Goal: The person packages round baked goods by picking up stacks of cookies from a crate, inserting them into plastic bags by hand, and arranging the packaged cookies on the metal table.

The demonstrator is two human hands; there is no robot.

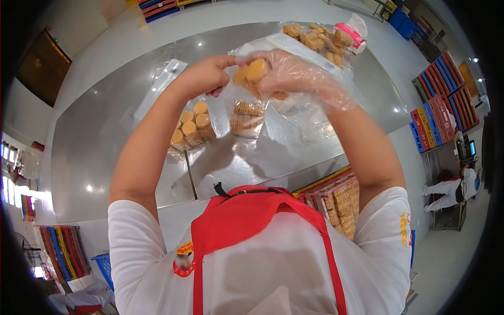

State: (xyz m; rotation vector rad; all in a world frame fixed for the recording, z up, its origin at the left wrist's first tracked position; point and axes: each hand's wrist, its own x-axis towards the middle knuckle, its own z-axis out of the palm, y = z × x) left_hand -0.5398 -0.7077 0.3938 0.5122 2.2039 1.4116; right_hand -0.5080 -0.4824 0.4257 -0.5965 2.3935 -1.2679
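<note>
My right hand (291, 76), in a clear plastic glove, is closed around a stack of round golden-brown biscuits (256, 70), slightly blurred. Facing it, my bare left hand (206, 79) has its fingers curled and its index finger reaching to the biscuits, with the film of a clear plastic bag (222, 107) at its fingertips. Exactly how the fingers grip the film is hard to see. Below the hands lies a clear pack of biscuits on their sides (247, 118). Left of that, several upright biscuit stacks (193, 126) stand in clear packs.
The steel table (89, 142) spans the space before me. Flat clear bags (164, 79) lie at its left. A large bag of loose biscuits (315, 39) and a pink-and-white packet (353, 34) sit at the far right. Near my right elbow is a biscuit-filled crate (336, 205). A co-worker (457, 189) stands far right.
</note>
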